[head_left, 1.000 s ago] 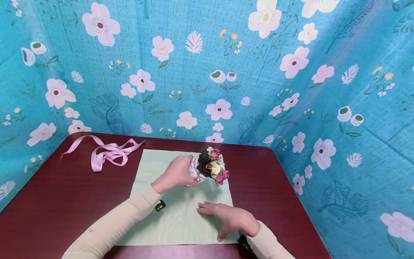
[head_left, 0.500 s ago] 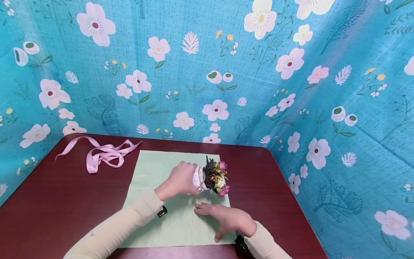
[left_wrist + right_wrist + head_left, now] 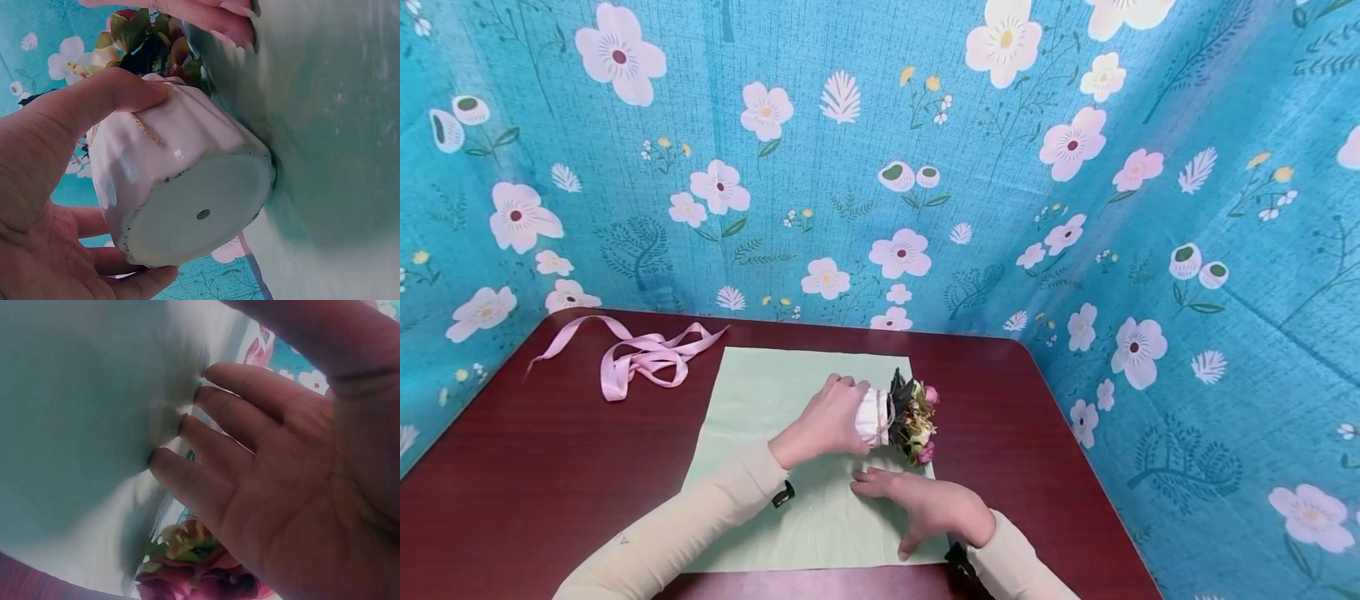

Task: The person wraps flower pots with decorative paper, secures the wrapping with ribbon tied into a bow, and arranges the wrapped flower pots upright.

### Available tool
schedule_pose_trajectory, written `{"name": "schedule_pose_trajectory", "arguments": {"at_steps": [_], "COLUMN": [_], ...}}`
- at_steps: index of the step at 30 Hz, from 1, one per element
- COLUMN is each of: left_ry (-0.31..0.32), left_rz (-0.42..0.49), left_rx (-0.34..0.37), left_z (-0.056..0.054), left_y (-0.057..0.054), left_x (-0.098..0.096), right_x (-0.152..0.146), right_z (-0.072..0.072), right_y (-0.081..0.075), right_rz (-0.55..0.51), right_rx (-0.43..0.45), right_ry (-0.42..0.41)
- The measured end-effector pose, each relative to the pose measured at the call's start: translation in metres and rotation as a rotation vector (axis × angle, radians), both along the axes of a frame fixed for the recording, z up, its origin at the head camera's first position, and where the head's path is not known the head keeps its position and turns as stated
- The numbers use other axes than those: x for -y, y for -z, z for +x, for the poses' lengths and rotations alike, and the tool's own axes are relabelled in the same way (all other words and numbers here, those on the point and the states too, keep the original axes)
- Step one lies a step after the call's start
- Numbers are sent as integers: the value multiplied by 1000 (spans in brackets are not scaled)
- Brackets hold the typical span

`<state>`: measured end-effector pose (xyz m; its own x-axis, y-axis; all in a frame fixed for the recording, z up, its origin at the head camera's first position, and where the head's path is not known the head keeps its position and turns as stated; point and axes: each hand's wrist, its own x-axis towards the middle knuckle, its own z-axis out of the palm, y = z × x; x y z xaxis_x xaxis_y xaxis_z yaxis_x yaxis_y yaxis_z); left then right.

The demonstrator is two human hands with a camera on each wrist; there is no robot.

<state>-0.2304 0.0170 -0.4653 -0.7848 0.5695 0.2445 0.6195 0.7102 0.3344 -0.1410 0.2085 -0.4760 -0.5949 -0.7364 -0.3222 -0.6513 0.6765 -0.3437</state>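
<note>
My left hand [image 3: 827, 419] grips a small white flowerpot [image 3: 872, 417] tipped on its side, with its mouth to the right. Pink and cream artificial flowers [image 3: 921, 425] with dark leaves stick out of it, and thin twine circles its rim. In the left wrist view the pot's base [image 3: 197, 212], with a small hole, faces the camera; thumb and fingers lie round its wall. Below the pot spreads a pale green sheet of paper [image 3: 752, 533]. My right hand [image 3: 925, 506] rests its fingertips on this sheet, fingers nearly straight, just in front of the flowers.
A loose tangle of pink ribbon [image 3: 647, 358] lies at the back left of the dark red table [image 3: 1022, 467]. Blue flowered cloth [image 3: 820, 208] hangs behind the table and along its right side.
My left hand has turned the pot further onto its side and brought it slightly lower and nearer. The flowers now point right. My right hand stays in place on the paper.
</note>
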Motion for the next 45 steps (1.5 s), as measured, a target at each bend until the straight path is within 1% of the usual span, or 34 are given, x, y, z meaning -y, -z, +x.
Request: {"name": "schedule_pose_trajectory", "arguments": {"at_steps": [6,8,13,18,21,25,30,34,37,39,45], "left_ry": [30,35,46,41,44,55,36,34,38,36,29], "left_rz": [17,32,64,27,3,-6,-12,-7,13,20,24], "left_rx": [-28,-25,-6,-8,-25,-37,-26,-53,-75,-81,-64], "left_z": [0,-1,-2,-1,-1,0,2,3,3,4,4], "left_y": [5,6,5,3,2,2,3,4,4,5,6], "left_x": [-1,-1,0,2,2,0,-1,-2,-3,-3,-3], "right_x": [0,0,0,-1,-2,-1,0,0,0,0,0], "right_z": [0,0,0,1,1,1,2,2,2,3,3], "right_y": [1,1,1,0,0,0,1,0,-1,-2,-1], "right_rz": [20,27,22,13,20,25,27,38,42,32,16], "right_rx": [-12,-17,-7,19,16,9,-10,-31,-53,-50,-57], "right_ry": [-4,-5,1,-1,-1,-2,-24,-36,-44,-47,-71]}}
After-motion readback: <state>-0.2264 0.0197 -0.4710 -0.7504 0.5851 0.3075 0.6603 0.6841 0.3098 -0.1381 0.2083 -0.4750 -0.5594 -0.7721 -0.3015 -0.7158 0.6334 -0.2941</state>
